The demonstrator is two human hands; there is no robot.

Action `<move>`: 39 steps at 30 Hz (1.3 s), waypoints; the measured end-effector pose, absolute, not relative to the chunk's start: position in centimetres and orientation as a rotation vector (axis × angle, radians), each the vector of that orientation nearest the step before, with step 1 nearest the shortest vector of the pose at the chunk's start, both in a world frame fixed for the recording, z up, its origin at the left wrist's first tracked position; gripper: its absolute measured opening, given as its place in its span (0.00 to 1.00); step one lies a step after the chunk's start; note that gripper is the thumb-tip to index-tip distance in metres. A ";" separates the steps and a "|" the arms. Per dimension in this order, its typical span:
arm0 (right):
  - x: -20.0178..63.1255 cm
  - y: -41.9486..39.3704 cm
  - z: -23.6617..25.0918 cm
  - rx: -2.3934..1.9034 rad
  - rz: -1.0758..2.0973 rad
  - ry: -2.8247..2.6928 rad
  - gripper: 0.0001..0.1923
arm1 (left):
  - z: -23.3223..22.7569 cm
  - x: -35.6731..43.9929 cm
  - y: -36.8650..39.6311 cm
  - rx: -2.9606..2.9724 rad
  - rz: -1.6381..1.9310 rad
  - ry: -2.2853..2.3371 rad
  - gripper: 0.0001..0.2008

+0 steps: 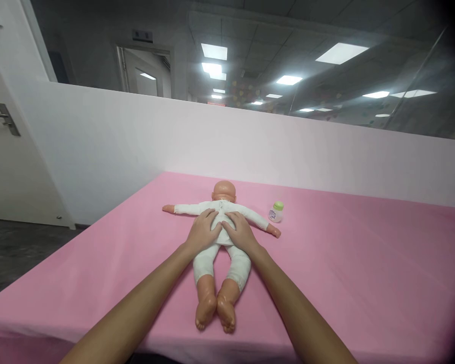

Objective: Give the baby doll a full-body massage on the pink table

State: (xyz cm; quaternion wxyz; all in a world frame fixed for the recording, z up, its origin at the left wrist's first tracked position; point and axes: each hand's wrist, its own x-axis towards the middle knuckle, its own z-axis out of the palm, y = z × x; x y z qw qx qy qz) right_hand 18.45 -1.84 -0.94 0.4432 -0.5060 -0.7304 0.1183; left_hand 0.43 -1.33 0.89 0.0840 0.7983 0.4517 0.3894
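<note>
A baby doll with a white cloth body lies face down in the middle of the table, its head away from me and its bare feet toward me. Its arms stretch out to both sides. My left hand rests flat on the left side of the doll's back, fingers pointing up toward the shoulders. On the right side of the back lies my right hand, also flat. The two thumbs come close together over the middle of the back. Neither hand grips anything.
A small jar with a green lid stands beyond the doll's right-side hand. Pink cloth covers the table. Behind it runs a low white wall topped by dark glass. A door with a metal handle is at the left.
</note>
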 end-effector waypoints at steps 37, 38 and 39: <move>18.3 -1.9 -1.0 -1.199 0.328 -1.805 0.23 | 1.0 0.6 -1.4 2.412 1.085 1.347 0.26; 18.3 -1.9 -1.0 -1.203 0.330 -1.802 0.23 | 1.1 0.6 -1.4 2.406 1.065 1.359 0.27; 18.3 -1.9 -0.9 -1.206 0.329 -1.799 0.22 | 1.1 0.6 -1.4 2.404 1.057 1.363 0.27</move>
